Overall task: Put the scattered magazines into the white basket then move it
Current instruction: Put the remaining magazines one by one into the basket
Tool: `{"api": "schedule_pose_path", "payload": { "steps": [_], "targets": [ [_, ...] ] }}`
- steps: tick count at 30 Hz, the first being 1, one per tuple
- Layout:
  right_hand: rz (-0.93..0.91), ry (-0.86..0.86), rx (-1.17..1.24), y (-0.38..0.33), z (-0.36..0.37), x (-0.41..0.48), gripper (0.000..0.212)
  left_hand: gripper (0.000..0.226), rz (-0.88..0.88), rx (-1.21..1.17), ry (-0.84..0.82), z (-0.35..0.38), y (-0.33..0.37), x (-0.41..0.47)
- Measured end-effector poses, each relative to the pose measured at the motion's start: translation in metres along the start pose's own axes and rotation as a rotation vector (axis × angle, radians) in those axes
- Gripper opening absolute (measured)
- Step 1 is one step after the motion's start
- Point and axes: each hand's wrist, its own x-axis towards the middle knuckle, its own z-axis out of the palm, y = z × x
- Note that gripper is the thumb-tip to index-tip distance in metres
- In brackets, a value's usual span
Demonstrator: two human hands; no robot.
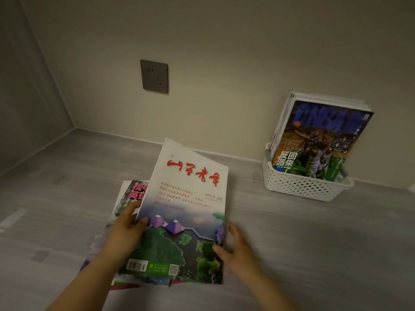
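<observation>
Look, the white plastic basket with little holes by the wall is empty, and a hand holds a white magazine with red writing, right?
Not quite. In the head view the white holed plastic basket is not empty: magazines stand in it, a basketball-cover magazine in front. It is by the wall, and the left hand holds the white magazine with red writing.

Left hand [128,230] pinches with curled fingers; right hand [238,250] lies straight-fingered.
</observation>
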Motion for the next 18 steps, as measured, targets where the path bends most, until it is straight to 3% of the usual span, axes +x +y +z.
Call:
{"api": "schedule_pose_path", "payload": {
  "steps": [2, 5, 11, 14, 18],
  "targets": [
    [-0.01, 0.004, 0.356, -0.012, -0.018, 0.002, 0.037, 0.037, 0.046, -0.114, -0.036, 0.003, 0.015, -0.002],
    [-0.054, 0.065, 0.499, -0.024, -0.057, 0.006, 0.026, 0.032, 0.175, -0.219, -0.046, 0.017, 0.042, -0.005],
    [-0.092, 0.246, 0.4, -0.025, -0.149, 0.001, 0.038, 0.026, 0.255, -0.243, -0.106, 0.071, 0.099, -0.007],
    [-0.106, 0.393, 0.346, -0.022, -0.201, -0.002, 0.032, 0.016, 0.302, -0.174, -0.131, 0.106, 0.135, -0.002],
    [-0.134, 0.606, 0.29, -0.021, -0.266, 0.0, 0.016, 0.02, 0.39, -0.055, -0.123, 0.157, 0.188, 0.011]
  ]
}}
